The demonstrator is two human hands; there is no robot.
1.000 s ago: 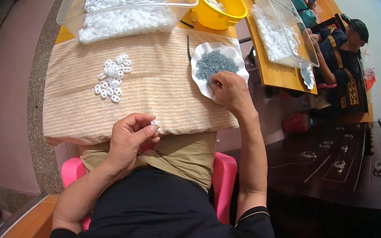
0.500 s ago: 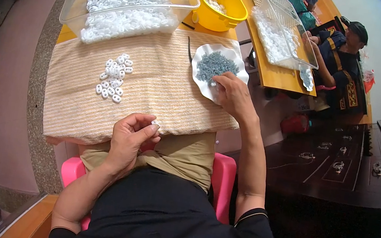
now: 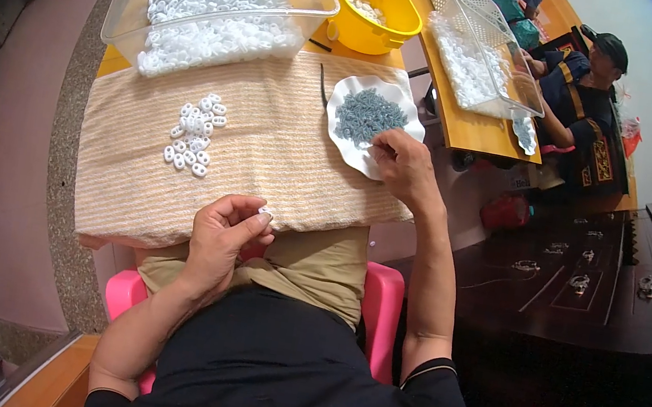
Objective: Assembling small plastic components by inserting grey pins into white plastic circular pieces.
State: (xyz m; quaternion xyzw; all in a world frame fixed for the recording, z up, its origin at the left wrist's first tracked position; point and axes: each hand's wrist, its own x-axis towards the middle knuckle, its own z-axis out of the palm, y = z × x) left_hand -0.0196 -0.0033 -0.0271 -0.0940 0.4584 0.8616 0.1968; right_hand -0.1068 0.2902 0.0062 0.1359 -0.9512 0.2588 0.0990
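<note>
My left hand [image 3: 228,229] is closed at the near edge of the cloth, pinching a small white oval plastic piece [image 3: 264,210] between thumb and forefinger. Over the near right part of a white wavy-rimmed plate [image 3: 345,147], the fingers of my right hand [image 3: 405,165] are pressed together; what they hold, if anything, is hidden. Many tiny grey-blue pieces [image 3: 369,115] lie heaped on that plate. Left of it, a loose cluster of white oval pieces [image 3: 196,129], each with two holes, rests on the striped cloth [image 3: 270,128].
At the back left stands a big clear tub [image 3: 220,19] of white pieces, beside a yellow basin [image 3: 380,11]. A thin black strip [image 3: 324,84] lies left of the plate. Another person [image 3: 584,86] sits at a second table [image 3: 471,137] with a clear bin [image 3: 479,79].
My right hand has drawn slightly right and toward me, away from the grey-blue heap. My left hand has stayed in place with the white piece.
</note>
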